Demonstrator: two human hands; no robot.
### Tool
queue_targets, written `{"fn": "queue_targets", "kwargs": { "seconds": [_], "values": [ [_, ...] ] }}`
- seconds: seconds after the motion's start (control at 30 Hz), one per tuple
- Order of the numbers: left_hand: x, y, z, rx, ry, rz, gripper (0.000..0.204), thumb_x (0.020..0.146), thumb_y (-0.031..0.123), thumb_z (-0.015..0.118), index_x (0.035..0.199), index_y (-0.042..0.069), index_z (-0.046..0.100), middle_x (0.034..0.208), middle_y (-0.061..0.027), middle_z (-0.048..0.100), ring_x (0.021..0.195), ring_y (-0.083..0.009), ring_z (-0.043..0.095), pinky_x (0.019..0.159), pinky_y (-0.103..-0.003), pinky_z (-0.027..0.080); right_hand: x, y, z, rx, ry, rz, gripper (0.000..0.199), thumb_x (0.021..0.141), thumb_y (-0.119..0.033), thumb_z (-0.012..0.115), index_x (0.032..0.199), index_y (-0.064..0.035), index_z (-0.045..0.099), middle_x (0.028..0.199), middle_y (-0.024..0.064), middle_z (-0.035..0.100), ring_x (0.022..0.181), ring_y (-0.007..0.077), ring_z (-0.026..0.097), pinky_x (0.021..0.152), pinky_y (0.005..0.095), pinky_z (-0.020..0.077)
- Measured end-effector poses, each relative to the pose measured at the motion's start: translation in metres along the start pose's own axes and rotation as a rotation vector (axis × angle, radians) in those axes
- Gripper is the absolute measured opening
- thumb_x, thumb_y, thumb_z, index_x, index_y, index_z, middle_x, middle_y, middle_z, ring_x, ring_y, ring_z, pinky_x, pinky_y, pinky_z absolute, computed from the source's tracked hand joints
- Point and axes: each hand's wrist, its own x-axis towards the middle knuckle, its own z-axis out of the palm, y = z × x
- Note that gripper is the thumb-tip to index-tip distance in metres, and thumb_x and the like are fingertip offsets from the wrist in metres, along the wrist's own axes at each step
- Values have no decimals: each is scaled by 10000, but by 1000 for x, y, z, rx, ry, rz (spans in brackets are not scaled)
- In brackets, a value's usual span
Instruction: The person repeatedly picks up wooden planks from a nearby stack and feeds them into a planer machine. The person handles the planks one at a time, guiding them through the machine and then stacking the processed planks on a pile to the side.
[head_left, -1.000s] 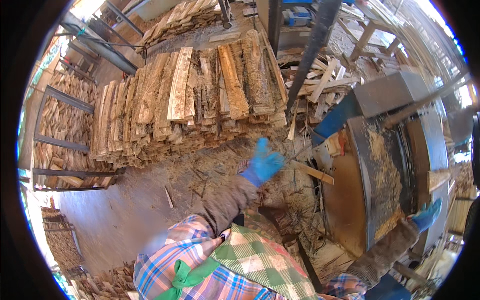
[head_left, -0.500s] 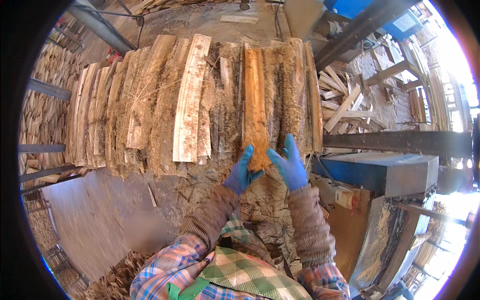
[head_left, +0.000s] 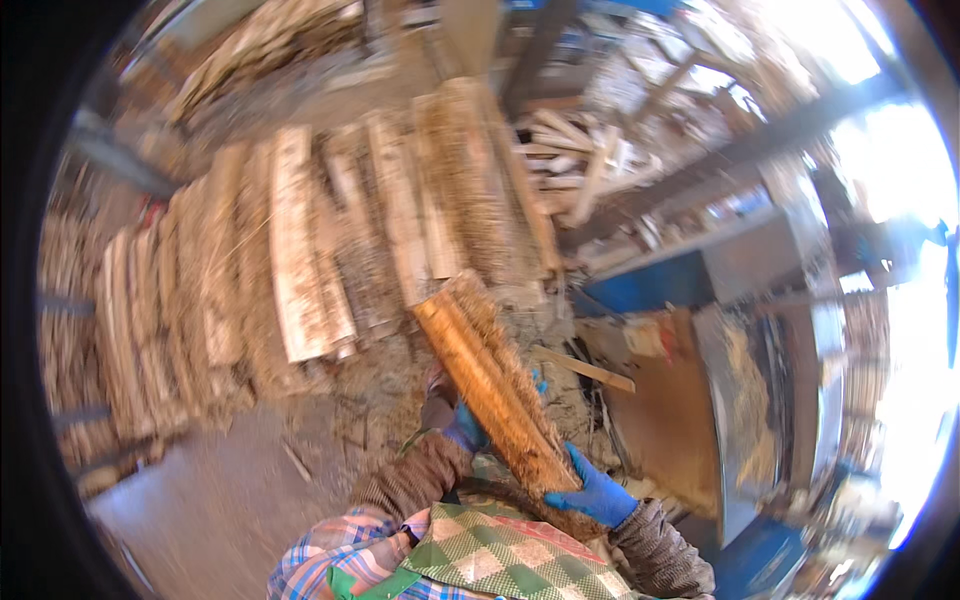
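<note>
An orange-brown wooden slab (head_left: 490, 385) with rough bark along one edge lies slanted in front of my body, off the pile. My right hand (head_left: 592, 490), in a blue glove, grips its near end, with thumb and fingers on the wood. My left hand (head_left: 467, 428), gloved too, holds it from the left side and underneath; the slab hides most of those fingers. Beyond it a row of bark-edged slabs (head_left: 300, 240) lies side by side, some pale and some covered in sawdust.
Right of me stands a machine with a blue panel (head_left: 650, 285) and a brown board (head_left: 665, 400). A thin wooden strip (head_left: 585, 368) sticks out near the slab. Loose offcuts (head_left: 580, 160) are heaped at the far right. Stacked wood (head_left: 75, 300) lines the left side.
Both hands, open over the row before, now hold the orange-brown slab. It has been lifted off and drawn toward my body. The view has turned to the right.
</note>
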Motion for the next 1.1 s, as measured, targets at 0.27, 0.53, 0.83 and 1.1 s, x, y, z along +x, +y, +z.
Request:
{"fn": "queue_targets", "kwargs": {
  "seconds": [0.27,0.53,0.83,1.1],
  "values": [
    [-13,-161,145,441,-178,-108,920,982,769,356,1614,104,285,1605,-207,381,1398,-396,473,1188,-559,376,-145,132,19,429,335,-78,907,856,-632,745,1470,-2,525,1378,199,626,1257,276,595,1043,419,476],
    [53,-273,111,454,-172,-931,1066,876,884,407,1587,92,346,1359,-304,586,1200,-478,615,994,-645,541,-62,206,73,1773,18,-820,809,1020,-668,448,1593,-104,355,1443,155,580,1281,317,586,1109,524,476],
    [77,-256,131,898,17,-618,776,1016,674,437,1577,138,402,1474,-169,560,1217,-353,642,1027,-540,570,-108,187,99,1295,1148,-635,672,1036,-284,646,1610,-86,360,1400,59,598,1032,117,589,899,301,504],
    [63,-227,124,848,-148,-661,798,993,731,416,1562,172,418,1399,-144,611,1113,-319,674,945,-541,598,-115,158,97,1392,1646,-491,535,1020,-109,661,1523,-31,495,1307,11,645,898,29,533,797,218,487]
  ]
}}
